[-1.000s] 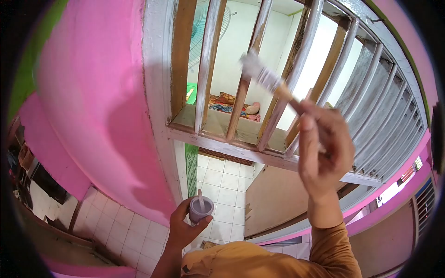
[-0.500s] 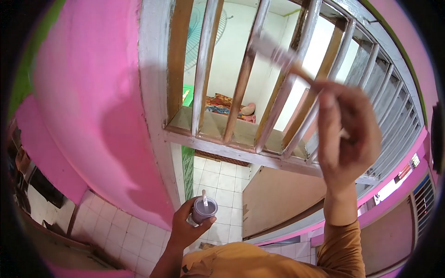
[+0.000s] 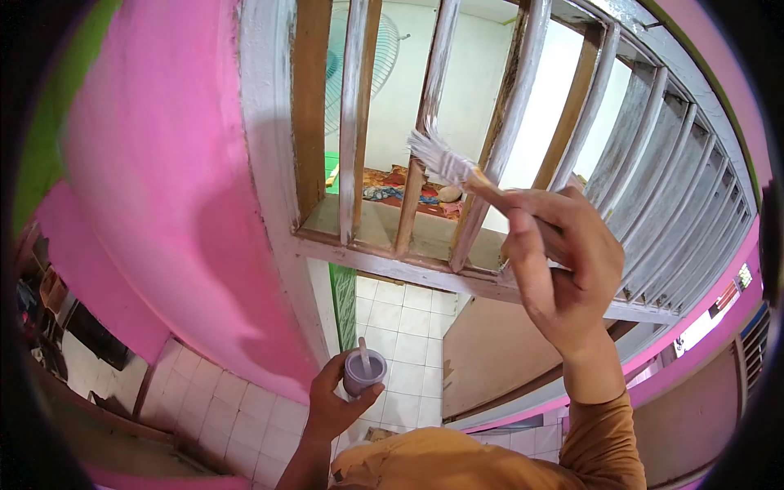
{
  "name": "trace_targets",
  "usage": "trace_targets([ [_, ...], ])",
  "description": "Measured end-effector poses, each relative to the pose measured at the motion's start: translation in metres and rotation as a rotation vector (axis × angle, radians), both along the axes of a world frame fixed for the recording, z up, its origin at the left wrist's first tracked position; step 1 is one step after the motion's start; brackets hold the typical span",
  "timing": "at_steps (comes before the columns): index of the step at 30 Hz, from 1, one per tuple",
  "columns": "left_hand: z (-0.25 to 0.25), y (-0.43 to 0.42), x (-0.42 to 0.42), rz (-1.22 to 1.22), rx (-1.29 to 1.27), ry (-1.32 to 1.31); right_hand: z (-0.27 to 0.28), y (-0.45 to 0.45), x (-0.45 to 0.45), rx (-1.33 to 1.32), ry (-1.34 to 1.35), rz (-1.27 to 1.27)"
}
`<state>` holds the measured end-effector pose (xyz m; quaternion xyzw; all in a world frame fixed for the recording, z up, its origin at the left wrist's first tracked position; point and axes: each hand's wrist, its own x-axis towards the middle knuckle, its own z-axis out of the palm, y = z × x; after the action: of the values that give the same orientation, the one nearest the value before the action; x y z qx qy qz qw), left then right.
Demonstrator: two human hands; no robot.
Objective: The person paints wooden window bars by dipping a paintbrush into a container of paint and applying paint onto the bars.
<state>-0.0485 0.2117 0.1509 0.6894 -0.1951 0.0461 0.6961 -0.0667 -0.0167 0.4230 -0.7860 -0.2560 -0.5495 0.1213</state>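
A paintbrush [image 3: 445,159] with whitish, paint-coated bristles is pinched by its handle in my right hand [image 3: 567,265]. Its bristle tips reach the third slat [image 3: 412,196] of a wooden grille, whose upper part looks pale with paint while the lower part is brown. Low in the view, my left hand [image 3: 336,396] wraps round a small cup of greyish-lilac paint [image 3: 359,384]. A flat stick [image 3: 365,353] stands in the cup, leaning on its rim.
Pink wall [image 3: 163,204] rises on the left beside the white frame post [image 3: 269,122]. Behind the slats are a teal fan [image 3: 359,57] and coloured cloths [image 3: 392,188]. Below, a brown door panel [image 3: 498,351] stands over white floor tiles [image 3: 400,327].
My right hand has come down and a little left, bringing the brush lower along the third slat. Fresh pale paint shows on its upper part. The cup stays in my left hand.
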Motion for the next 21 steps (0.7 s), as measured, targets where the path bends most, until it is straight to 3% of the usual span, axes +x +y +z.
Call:
trace_targets([
  [7, 0.006, -0.005, -0.003, 0.021, -0.017, 0.028, 0.013, -0.002, 0.022, 0.120, -0.185, 0.073],
  [9, 0.005, -0.009, -0.005, 0.047, -0.019, 0.012, 0.003, -0.004, 0.027, -0.003, -0.184, 0.064],
  [14, 0.003, -0.009, -0.013, 0.048, -0.007, 0.017, -0.039, -0.006, 0.011, -0.081, -0.013, 0.089],
  [16, 0.005, -0.007, -0.016, 0.042, 0.009, 0.018, -0.046, -0.006, -0.001, -0.100, 0.190, 0.091],
  [21, 0.007, -0.006, -0.020, 0.062, -0.005, 0.017, -0.039, -0.007, 0.000, -0.098, 0.174, 0.150],
])
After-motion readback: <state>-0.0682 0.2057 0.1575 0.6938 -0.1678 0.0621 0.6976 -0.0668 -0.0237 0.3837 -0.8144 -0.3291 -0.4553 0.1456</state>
